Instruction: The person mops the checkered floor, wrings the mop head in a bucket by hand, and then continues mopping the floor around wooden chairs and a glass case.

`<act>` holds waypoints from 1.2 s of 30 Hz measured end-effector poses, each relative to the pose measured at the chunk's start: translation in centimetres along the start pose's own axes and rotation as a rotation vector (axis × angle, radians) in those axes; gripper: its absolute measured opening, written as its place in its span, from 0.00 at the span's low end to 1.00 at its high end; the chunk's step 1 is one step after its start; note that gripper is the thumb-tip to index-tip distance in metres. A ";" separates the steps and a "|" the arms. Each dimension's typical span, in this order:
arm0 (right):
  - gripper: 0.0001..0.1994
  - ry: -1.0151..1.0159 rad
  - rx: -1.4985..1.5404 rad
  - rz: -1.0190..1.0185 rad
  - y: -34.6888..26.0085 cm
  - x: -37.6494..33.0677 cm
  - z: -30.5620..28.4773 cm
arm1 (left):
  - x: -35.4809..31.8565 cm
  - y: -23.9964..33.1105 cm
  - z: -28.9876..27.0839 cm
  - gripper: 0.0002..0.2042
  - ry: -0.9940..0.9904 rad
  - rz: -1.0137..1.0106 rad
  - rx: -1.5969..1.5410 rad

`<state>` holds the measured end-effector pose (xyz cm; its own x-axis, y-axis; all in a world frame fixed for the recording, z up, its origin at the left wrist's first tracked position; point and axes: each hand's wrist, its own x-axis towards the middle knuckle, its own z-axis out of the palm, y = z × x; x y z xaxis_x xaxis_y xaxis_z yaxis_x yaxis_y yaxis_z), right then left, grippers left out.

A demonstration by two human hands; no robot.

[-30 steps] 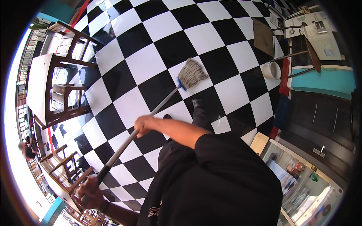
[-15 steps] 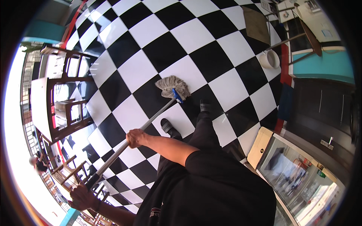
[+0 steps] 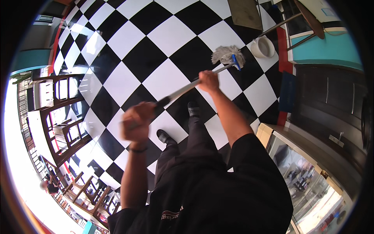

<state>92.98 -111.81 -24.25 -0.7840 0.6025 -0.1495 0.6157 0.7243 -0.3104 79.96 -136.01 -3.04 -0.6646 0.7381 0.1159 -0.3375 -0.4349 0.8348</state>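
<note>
A string mop with a grey handle (image 3: pixel 183 91) slants across in front of me. Its pale, shaggy head (image 3: pixel 227 55), joined by a blue clamp, lies on the black and white checkered floor (image 3: pixel 159 82). Around the dark grip at the upper end of the handle, my left hand (image 3: pixel 137 121) is closed, slightly blurred, with a dark band at the wrist. Further down the shaft, closer to the mop head, my right hand (image 3: pixel 209 81) is wrapped round the handle. Just right of the mop head stands a white bucket (image 3: pixel 263 47).
Wooden chairs (image 3: pixel 64 132) and a white table (image 3: pixel 36 126) line the left side. At lower right is a glass display case (image 3: pixel 307 183), with a dark door (image 3: pixel 331 101) beyond it. A brown board (image 3: pixel 244 14) lies far right. Another person (image 3: pixel 50 186) appears small at far left.
Both hands have swung the mop to the right; its head has moved from the middle of the floor to beside the bucket. My view has shifted a little as well.
</note>
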 end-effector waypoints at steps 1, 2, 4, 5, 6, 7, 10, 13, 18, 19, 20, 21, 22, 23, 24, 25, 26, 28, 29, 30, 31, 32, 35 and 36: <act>0.06 -0.002 -0.055 0.077 1.8 -0.4 -0.4 | -0.4 -2.2 1.5 0.16 -0.004 0.033 0.062; 0.07 -0.003 -0.112 0.163 3.5 -1.0 -0.9 | -1.0 -3.6 3.1 0.16 -0.007 0.026 0.077; 0.12 -0.194 -0.170 0.273 5.3 -2.1 -1.3 | -2.5 -4.9 5.9 0.15 0.001 -0.011 0.079; 0.13 -0.219 -0.176 0.280 5.6 -3.2 -1.4 | -3.5 -4.5 6.4 0.16 -0.027 -0.057 0.116; 0.14 -0.229 -0.175 0.270 5.3 -3.9 -1.1 | -4.6 -3.8 6.5 0.16 -0.052 -0.100 0.154; 0.14 -0.224 -0.150 0.265 4.4 -4.5 -0.6 | -5.6 -2.9 5.7 0.17 -0.073 -0.088 0.172; 0.13 0.038 -0.090 0.077 0.2 -6.7 2.3 | -8.3 1.6 3.2 0.17 -0.018 0.021 0.145; 0.10 0.091 0.017 -0.135 -8.0 -8.4 4.9 | -12.6 7.9 -1.1 0.17 0.061 0.077 0.222; 0.04 -0.205 0.188 -0.491 -23.7 -14.3 6.1 | -23.3 19.9 -5.0 0.16 0.305 0.141 0.424; 0.04 -0.255 0.203 -0.577 -26.9 -15.9 6.5 | -25.5 22.2 -5.7 0.16 0.342 0.141 0.429; 0.05 -0.308 0.201 -0.612 -30.2 -17.8 6.6 | -28.0 24.7 -6.6 0.16 0.381 0.139 0.436; 0.07 -0.427 0.237 -0.640 -33.1 -19.6 7.3 | -30.5 27.1 -7.4 0.16 0.406 0.131 0.440; 0.10 -0.501 0.257 -0.675 -35.8 -21.6 7.6 | -32.8 29.1 -7.9 0.16 0.489 0.140 0.447; 0.12 -0.496 0.366 -0.683 -38.2 -23.8 8.3 | -35.2 31.1 -8.3 0.15 0.573 0.149 0.453; 0.14 -0.568 0.408 -0.722 -41.2 -25.9 8.9 | -37.7 33.1 -7.5 0.15 0.742 0.184 0.483; 0.15 -0.626 0.434 -0.715 -42.9 -27.7 9.7 | -39.4 34.4 -7.9 0.15 0.657 0.194 0.434; 0.15 -0.651 0.427 -0.763 -44.6 -29.3 10.2 | -40.6 35.6 -7.9 0.15 0.584 0.206 0.398; 0.13 -0.648 0.466 -0.811 -46.3 -31.9 10.8 | -41.4 35.9 -6.7 0.13 0.528 0.207 0.307; 0.13 -0.701 0.471 -0.827 -46.6 -32.1 10.7 | -41.6 35.8 -6.5 0.12 0.493 0.218 0.276; 0.13 -0.753 0.476 -0.841 -46.6 -32.2 10.7 | -41.8 35.7 -6.3 0.12 0.460 0.223 0.246; 0.13 -0.713 0.461 -0.841 -46.3 -32.4 10.5 | -41.9 35.4 -6.5 0.13 0.423 0.229 0.232; 0.13 -0.672 0.451 -0.843 -46.2 -32.7 10.4 | -42.1 35.4 -6.7 0.13 0.430 0.235 0.224; 0.13 -0.549 0.462 -0.792 -44.3 -32.0 11.1 | -41.0 34.9 -7.5 0.13 0.500 0.225 0.197; 0.13 -0.507 0.473 -0.772 -43.5 -31.7 11.4 | -40.5 34.6 -7.3 0.13 0.527 0.223 0.194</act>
<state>90.16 -166.18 -16.70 -0.9605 -0.2606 -0.0973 -0.0757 0.5815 -0.8101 90.35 -184.77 17.27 -0.9630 0.2631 0.0589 -0.0567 -0.4111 0.9098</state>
